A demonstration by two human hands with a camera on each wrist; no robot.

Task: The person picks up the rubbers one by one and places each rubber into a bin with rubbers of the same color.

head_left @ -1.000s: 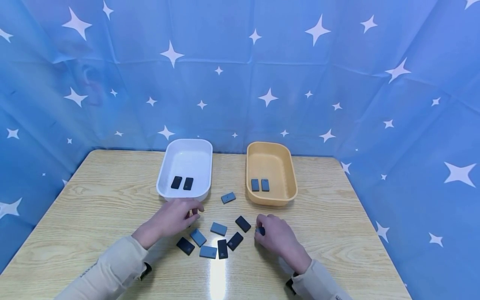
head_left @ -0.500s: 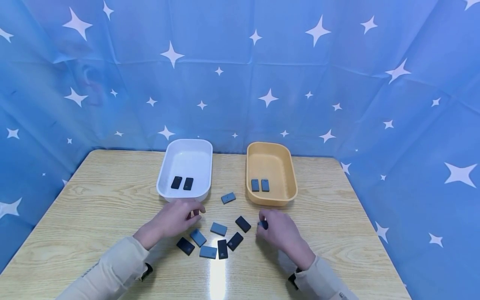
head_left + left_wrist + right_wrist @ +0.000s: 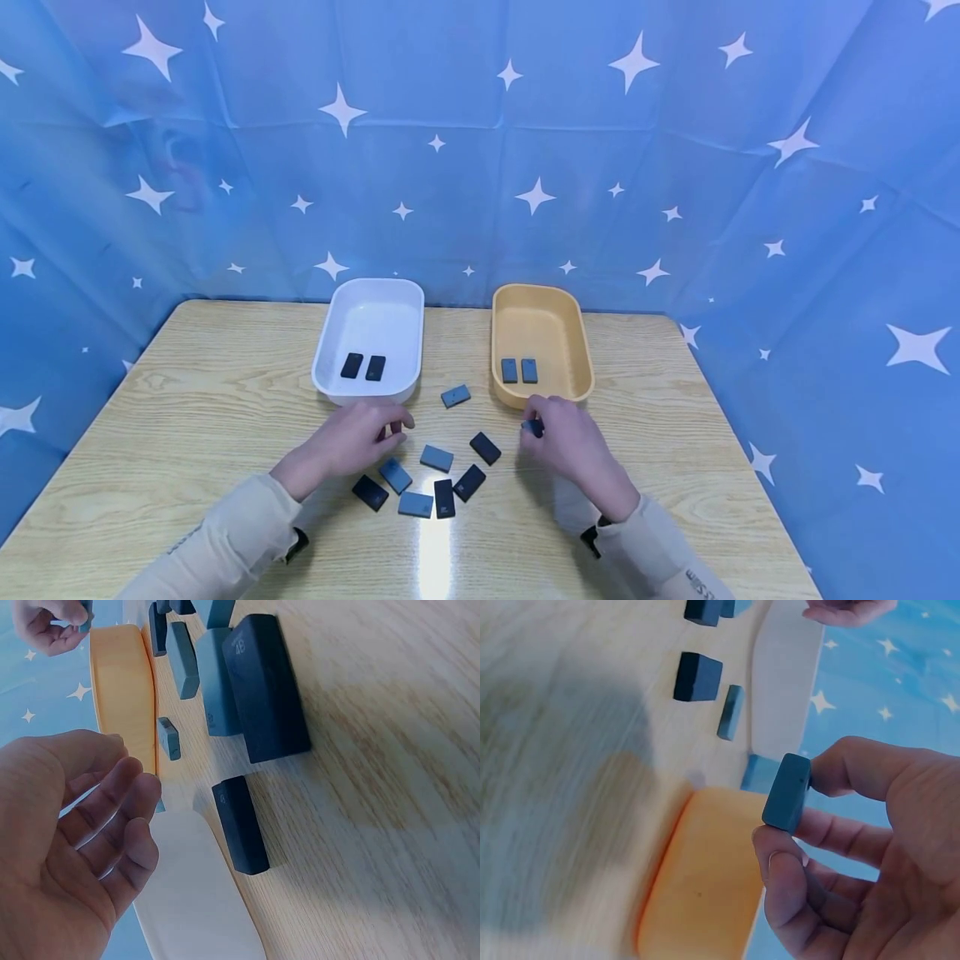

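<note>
My right hand (image 3: 570, 442) pinches a small blue-grey rectangular block (image 3: 787, 793) between thumb and fingers, just in front of the orange bin (image 3: 543, 402). That bin holds two blue-grey blocks side by side. My left hand (image 3: 352, 435), its fingers loosely bent and holding nothing, hovers by the near edge of the white bin (image 3: 371, 392). Two black blocks (image 3: 352, 365) lie inside this bin. Another black block (image 3: 240, 825), hidden under the left hand in the head view, lies on the table beside the white bin in the left wrist view.
Between the hands lie several loose blocks, among them a black block (image 3: 485, 447) and a blue-grey block (image 3: 437, 457). One more blue-grey block (image 3: 455, 396) sits between the bins. A blue star-patterned curtain (image 3: 465, 167) hangs behind the wooden table (image 3: 225, 375).
My right hand has carried the blue-grey block up and away from me toward the orange bin. My left hand has barely moved; bins and loose blocks look the same.
</note>
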